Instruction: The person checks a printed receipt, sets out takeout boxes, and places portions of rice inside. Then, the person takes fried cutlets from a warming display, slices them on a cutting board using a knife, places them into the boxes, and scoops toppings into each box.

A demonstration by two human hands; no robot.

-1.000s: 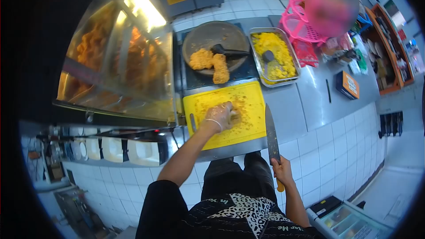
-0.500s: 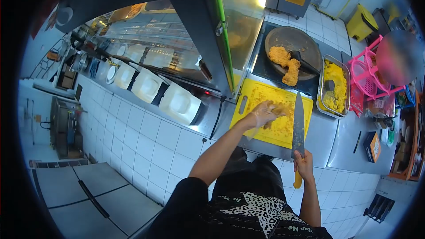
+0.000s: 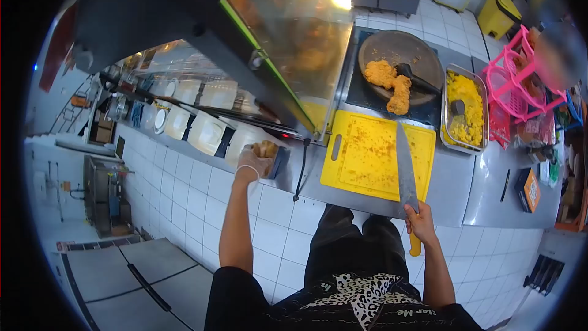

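Note:
My left hand, in a clear plastic glove, is at the nearest white lined box on the left, its fingers closed around browned pieces of fried chicken. Whether the pieces touch the box's contents I cannot tell. In my right hand is a large kitchen knife with a yellow handle, its blade pointing away over the right side of the yellow cutting board. Crumbs are scattered across the board. Beyond it, two breaded fried chicken pieces rest in a round stone mortar with a black pestle.
A metal tray of yellow food stands right of the board. Pink plastic baskets are farther right. Over the counter's left part stands a glass display case with a green-edged panel. More white boxes line the counter.
My left hand has moved left from the cutting board to the nearest box, carrying the chicken pieces. My right hand still holds the knife over the board.

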